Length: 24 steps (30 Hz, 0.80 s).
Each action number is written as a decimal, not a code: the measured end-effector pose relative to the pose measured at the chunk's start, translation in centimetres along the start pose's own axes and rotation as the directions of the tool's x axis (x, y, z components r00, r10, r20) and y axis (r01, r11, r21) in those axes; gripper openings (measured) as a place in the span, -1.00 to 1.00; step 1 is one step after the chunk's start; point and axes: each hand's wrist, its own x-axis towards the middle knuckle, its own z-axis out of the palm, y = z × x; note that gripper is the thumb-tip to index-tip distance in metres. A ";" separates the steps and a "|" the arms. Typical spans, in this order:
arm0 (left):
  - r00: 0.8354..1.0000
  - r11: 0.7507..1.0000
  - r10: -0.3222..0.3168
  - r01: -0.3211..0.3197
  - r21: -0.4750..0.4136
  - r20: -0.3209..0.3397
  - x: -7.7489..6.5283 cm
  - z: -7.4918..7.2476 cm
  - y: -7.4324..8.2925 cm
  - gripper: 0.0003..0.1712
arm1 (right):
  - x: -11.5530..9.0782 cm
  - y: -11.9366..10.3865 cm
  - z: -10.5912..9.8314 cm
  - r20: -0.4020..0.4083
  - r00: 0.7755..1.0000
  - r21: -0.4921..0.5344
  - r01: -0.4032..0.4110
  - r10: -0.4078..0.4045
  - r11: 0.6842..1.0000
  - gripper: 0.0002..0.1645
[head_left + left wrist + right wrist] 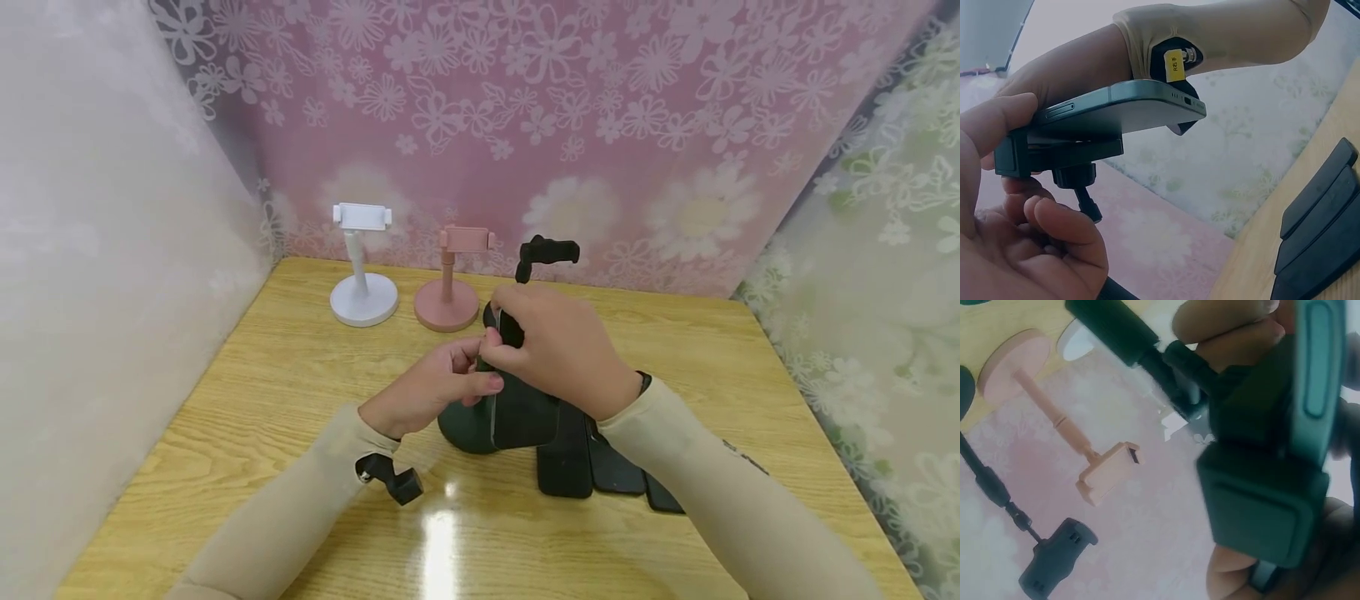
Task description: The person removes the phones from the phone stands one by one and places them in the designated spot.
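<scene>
A smartphone (525, 421) sits in the clamp (1260, 506) of a dark green phone stand, whose round base (463, 429) shows below it on the table. My left hand (435, 387) holds the clamp from the left. In the left wrist view its thumb (1013, 115) lies along the phone edge and its other fingers curl under the clamp. Coming over from the right, my right hand (562, 346) grips the phone's far end between thumb and fingers. The clamp's ball joint and tilted arm show beneath the phone in the left wrist view.
Behind the hands stand a white phone stand (363, 296), a pink phone stand (447, 304) and a black phone stand (550, 250). Three dark phones (564, 458) lie side by side under the right forearm. Floral cloth walls border the wooden table (300, 375).
</scene>
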 end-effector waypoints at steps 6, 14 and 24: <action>1.000 1.000 -0.016 0.016 0.014 0.009 0.3 0.0 0.0 -0.24 | -0.3 0.4 0.0 -0.018 1.000 0.041 0.009 -0.008 0.999 -0.89; 0.999 1.000 -0.002 0.002 -0.001 0.047 0.6 -0.1 -0.2 -0.34 | -0.6 0.7 0.4 -0.118 0.990 0.035 0.078 -0.073 0.996 -0.86; 0.998 0.998 -0.043 0.041 0.038 0.048 0.7 0.0 0.4 -0.44 | -0.7 1.3 1.0 -0.210 0.967 0.052 0.155 -0.141 0.987 -0.85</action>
